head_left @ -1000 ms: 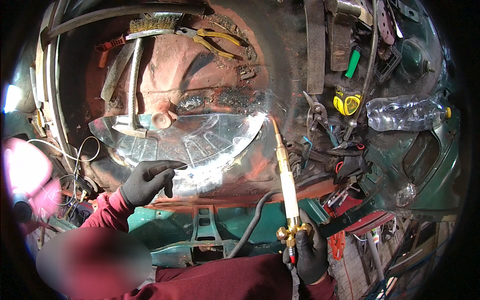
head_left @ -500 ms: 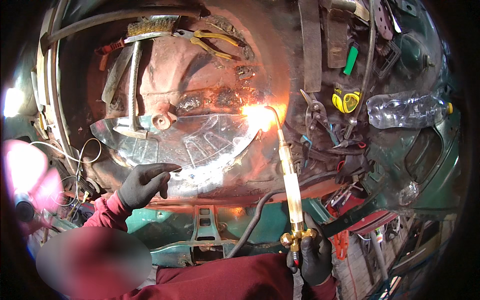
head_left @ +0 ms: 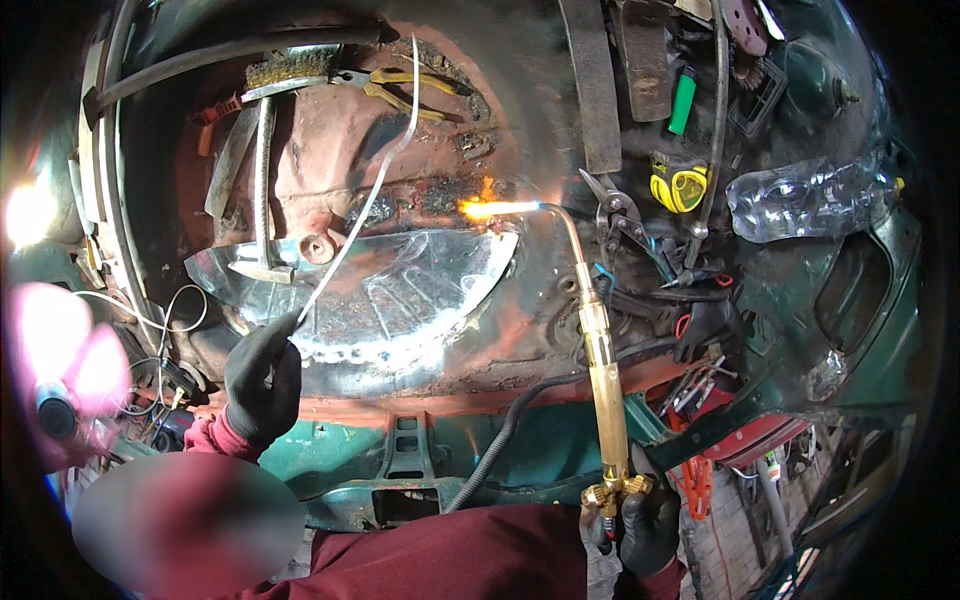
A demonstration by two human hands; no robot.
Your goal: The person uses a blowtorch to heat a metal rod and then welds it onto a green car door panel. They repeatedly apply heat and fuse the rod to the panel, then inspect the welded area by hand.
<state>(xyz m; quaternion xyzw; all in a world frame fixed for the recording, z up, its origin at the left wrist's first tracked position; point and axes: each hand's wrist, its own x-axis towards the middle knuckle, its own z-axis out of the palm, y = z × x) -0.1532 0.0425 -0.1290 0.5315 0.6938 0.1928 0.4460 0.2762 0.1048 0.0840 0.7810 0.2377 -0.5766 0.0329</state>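
Holding a brass gas torch [head_left: 603, 370] by its valve end, the right hand [head_left: 648, 520], black-gloved, sits low at near right w/ fingers wrapped round the handle. Torch runs up & far-ward; thin bent neck curves left, and a yellow-orange flame [head_left: 497, 208] shoots left onto rusty red bodywork just above the shiny sheet-metal patch [head_left: 400, 290]. Patch is half-moon shaped, bright, w/ ground marks along its near curved edge; its far right corner is close to the flame.

Left hand [head_left: 262, 380], also black-gloved, fingers pinched on the low end of a thin filler rod [head_left: 365, 190]; rod slants up-right across the patch, bends, top end pointing far.

Around: hammer [head_left: 262, 200] lying on patch's left part, wire brush [head_left: 290, 72] & yellow-handled pliers [head_left: 405, 90] far-left. Right of torch: tin snips [head_left: 615, 215], yellow tape measure [head_left: 678, 185], green lighter [head_left: 682, 100], clear plastic bottle [head_left: 810, 198]. Black corrugated hose [head_left: 500, 450] runs beside the torch, near centre.
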